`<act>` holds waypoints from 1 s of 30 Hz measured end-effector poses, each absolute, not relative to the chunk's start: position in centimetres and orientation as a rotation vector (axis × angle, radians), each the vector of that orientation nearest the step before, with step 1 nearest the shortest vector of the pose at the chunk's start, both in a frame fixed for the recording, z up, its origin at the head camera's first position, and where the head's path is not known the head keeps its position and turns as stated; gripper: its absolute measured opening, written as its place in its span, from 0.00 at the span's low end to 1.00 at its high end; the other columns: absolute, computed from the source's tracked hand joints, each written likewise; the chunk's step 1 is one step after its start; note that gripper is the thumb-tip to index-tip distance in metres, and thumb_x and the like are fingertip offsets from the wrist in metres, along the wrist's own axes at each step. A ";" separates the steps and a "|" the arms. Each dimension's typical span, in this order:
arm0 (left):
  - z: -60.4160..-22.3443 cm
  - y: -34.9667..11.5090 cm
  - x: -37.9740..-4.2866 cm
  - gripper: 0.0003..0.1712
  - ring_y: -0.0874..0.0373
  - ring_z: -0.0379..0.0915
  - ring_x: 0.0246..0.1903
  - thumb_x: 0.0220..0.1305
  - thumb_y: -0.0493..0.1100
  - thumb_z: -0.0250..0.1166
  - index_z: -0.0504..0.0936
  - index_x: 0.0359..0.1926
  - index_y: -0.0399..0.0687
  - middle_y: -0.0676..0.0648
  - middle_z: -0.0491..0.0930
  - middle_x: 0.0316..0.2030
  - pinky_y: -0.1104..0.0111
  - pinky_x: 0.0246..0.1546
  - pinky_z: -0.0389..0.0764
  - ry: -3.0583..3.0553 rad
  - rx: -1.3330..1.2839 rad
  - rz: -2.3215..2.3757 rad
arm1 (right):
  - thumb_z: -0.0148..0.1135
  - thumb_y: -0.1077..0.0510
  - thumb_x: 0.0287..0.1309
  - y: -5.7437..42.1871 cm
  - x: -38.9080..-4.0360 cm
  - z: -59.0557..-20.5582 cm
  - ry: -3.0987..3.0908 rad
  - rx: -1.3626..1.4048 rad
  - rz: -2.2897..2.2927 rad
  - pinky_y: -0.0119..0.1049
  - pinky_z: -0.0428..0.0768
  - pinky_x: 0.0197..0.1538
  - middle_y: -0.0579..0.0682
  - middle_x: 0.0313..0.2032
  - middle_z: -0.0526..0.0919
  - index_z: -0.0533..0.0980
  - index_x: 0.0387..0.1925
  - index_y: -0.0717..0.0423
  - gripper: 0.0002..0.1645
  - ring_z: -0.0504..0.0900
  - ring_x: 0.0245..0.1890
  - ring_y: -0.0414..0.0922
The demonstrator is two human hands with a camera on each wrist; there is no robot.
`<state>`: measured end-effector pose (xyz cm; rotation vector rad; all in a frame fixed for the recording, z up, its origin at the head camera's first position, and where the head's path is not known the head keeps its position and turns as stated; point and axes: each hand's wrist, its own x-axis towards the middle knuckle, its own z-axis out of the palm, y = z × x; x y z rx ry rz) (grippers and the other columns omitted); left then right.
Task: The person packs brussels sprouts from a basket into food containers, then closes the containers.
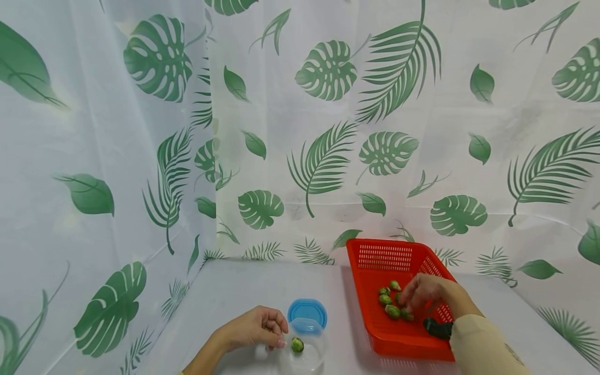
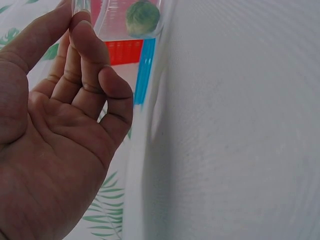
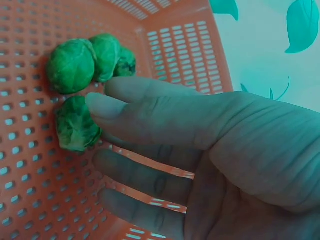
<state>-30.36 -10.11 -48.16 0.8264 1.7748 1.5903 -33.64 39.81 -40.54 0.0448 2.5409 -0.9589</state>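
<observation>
Right of the clear cup [image 1: 311, 356] my left hand [image 1: 258, 329] pinches, my right hand [image 1: 428, 292], fingers parted, seems at the picking step, next needing to close round a sprout [image 3: 76, 125] in the red basket [image 1: 408, 348].

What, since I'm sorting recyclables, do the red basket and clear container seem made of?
Red basket: probably moulded plastic, slightly glossy, judging by its even colour and regular slots.
Clear container: likely smooth plastic; the sprout shows through it. Glass stays possible.
</observation>
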 end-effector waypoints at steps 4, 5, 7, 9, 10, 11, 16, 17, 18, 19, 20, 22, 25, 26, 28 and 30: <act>-48.1 -10.1 -30.3 0.15 0.65 0.77 0.28 0.63 0.36 0.73 0.81 0.48 0.36 0.55 0.85 0.30 0.71 0.33 0.79 1.778 0.824 1.589 | 0.76 0.63 0.56 39.8 -33.7 -40.9 2.528 0.071 -0.970 0.50 0.88 0.47 0.52 0.41 0.90 0.88 0.47 0.59 0.15 0.85 0.40 0.50; -48.1 -10.1 -30.3 0.14 0.65 0.77 0.28 0.63 0.36 0.73 0.81 0.48 0.36 0.55 0.85 0.30 0.71 0.33 0.79 1.780 0.824 1.589 | 0.76 0.63 0.56 39.8 -33.7 -40.9 2.531 0.068 -0.962 0.50 0.88 0.47 0.52 0.41 0.90 0.88 0.47 0.59 0.15 0.85 0.40 0.50; -48.1 -10.0 -30.3 0.14 0.65 0.77 0.28 0.63 0.35 0.73 0.81 0.48 0.36 0.55 0.85 0.30 0.71 0.33 0.79 1.783 0.821 1.588 | 0.76 0.63 0.55 39.8 -33.8 -41.0 2.530 0.076 -0.958 0.50 0.88 0.47 0.52 0.40 0.90 0.88 0.46 0.58 0.15 0.85 0.40 0.49; -48.1 -10.0 -30.3 0.14 0.65 0.77 0.28 0.63 0.35 0.73 0.81 0.48 0.36 0.55 0.84 0.29 0.71 0.33 0.79 1.786 0.818 1.589 | 0.76 0.63 0.55 39.8 -33.9 -41.0 2.525 0.069 -0.947 0.49 0.88 0.47 0.52 0.40 0.90 0.88 0.47 0.58 0.16 0.85 0.40 0.49; -48.1 -10.0 -30.3 0.14 0.65 0.77 0.28 0.63 0.35 0.73 0.81 0.48 0.36 0.55 0.84 0.29 0.71 0.33 0.79 1.787 0.818 1.590 | 0.76 0.63 0.55 39.8 -33.9 -41.0 2.522 0.065 -0.941 0.49 0.88 0.47 0.52 0.40 0.90 0.88 0.47 0.58 0.16 0.85 0.41 0.49; -48.1 -10.0 -30.3 0.14 0.66 0.77 0.28 0.63 0.35 0.73 0.81 0.48 0.36 0.55 0.84 0.29 0.71 0.33 0.79 1.787 0.816 1.590 | 0.76 0.63 0.55 39.7 -34.0 -41.0 2.518 0.062 -0.937 0.49 0.88 0.47 0.52 0.40 0.90 0.88 0.47 0.57 0.16 0.85 0.41 0.49; -48.1 -10.0 -30.4 0.15 0.66 0.77 0.28 0.64 0.35 0.73 0.81 0.48 0.34 0.55 0.85 0.30 0.71 0.33 0.78 1.787 0.815 1.591 | 0.76 0.62 0.55 39.6 -34.0 -40.9 2.503 0.073 -0.929 0.50 0.88 0.49 0.52 0.40 0.90 0.88 0.47 0.57 0.16 0.85 0.41 0.49; -48.1 -10.0 -30.4 0.15 0.65 0.77 0.28 0.64 0.35 0.73 0.81 0.48 0.34 0.55 0.85 0.30 0.71 0.33 0.78 1.787 0.815 1.590 | 0.76 0.62 0.55 39.6 -34.0 -40.8 2.501 0.081 -0.932 0.50 0.88 0.49 0.52 0.40 0.90 0.88 0.47 0.56 0.15 0.85 0.41 0.49; -48.1 -10.0 -30.4 0.15 0.65 0.77 0.27 0.64 0.35 0.73 0.81 0.48 0.34 0.55 0.84 0.30 0.71 0.32 0.78 1.787 0.814 1.590 | 0.76 0.63 0.55 39.6 -34.0 -40.7 2.500 0.083 -0.930 0.50 0.87 0.50 0.51 0.40 0.90 0.88 0.46 0.56 0.15 0.85 0.41 0.49; -48.1 -10.0 -30.5 0.15 0.65 0.77 0.27 0.64 0.35 0.73 0.81 0.48 0.35 0.55 0.85 0.29 0.71 0.32 0.78 1.787 0.813 1.589 | 0.76 0.63 0.55 39.6 -33.9 -40.7 2.501 0.079 -0.926 0.50 0.87 0.50 0.51 0.40 0.90 0.88 0.46 0.57 0.15 0.85 0.41 0.49; -48.1 -10.0 -30.5 0.15 0.66 0.77 0.27 0.64 0.36 0.73 0.81 0.48 0.35 0.55 0.85 0.29 0.71 0.32 0.79 1.786 0.812 1.588 | 0.76 0.63 0.56 39.5 -34.0 -40.7 2.501 0.077 -0.921 0.51 0.87 0.50 0.52 0.40 0.90 0.88 0.46 0.57 0.15 0.85 0.41 0.49; -48.1 -10.0 -30.6 0.17 0.66 0.78 0.27 0.64 0.36 0.73 0.80 0.49 0.32 0.56 0.85 0.29 0.71 0.32 0.79 1.784 0.818 1.585 | 0.75 0.63 0.56 39.5 -34.0 -40.6 2.502 0.085 -0.923 0.51 0.87 0.51 0.52 0.39 0.90 0.88 0.46 0.57 0.14 0.84 0.41 0.49; -48.2 -10.0 -30.7 0.18 0.66 0.78 0.27 0.64 0.36 0.73 0.79 0.50 0.30 0.56 0.85 0.29 0.72 0.32 0.79 1.781 0.822 1.580 | 0.74 0.64 0.57 39.6 -34.1 -40.7 2.507 0.088 -0.916 0.51 0.87 0.51 0.52 0.37 0.90 0.87 0.45 0.57 0.12 0.84 0.40 0.49; -48.2 -10.0 -30.7 0.18 0.66 0.78 0.27 0.64 0.36 0.73 0.79 0.50 0.30 0.56 0.85 0.29 0.72 0.32 0.79 1.780 0.819 1.579 | 0.74 0.64 0.57 39.6 -34.1 -40.7 2.505 0.091 -0.915 0.51 0.87 0.50 0.52 0.37 0.89 0.87 0.44 0.58 0.11 0.84 0.40 0.50; -48.2 -10.0 -30.7 0.17 0.66 0.78 0.27 0.64 0.37 0.73 0.80 0.50 0.33 0.56 0.85 0.29 0.72 0.33 0.79 1.782 0.808 1.575 | 0.74 0.64 0.57 39.6 -34.2 -40.9 2.503 0.087 -0.911 0.51 0.87 0.50 0.53 0.36 0.89 0.87 0.43 0.58 0.10 0.84 0.40 0.50; -48.2 -10.1 -30.6 0.16 0.66 0.78 0.27 0.64 0.37 0.73 0.81 0.49 0.35 0.56 0.85 0.29 0.72 0.32 0.78 1.786 0.803 1.573 | 0.74 0.64 0.57 39.7 -34.2 -41.2 2.499 0.082 -0.909 0.51 0.87 0.49 0.53 0.36 0.89 0.87 0.41 0.58 0.09 0.84 0.39 0.50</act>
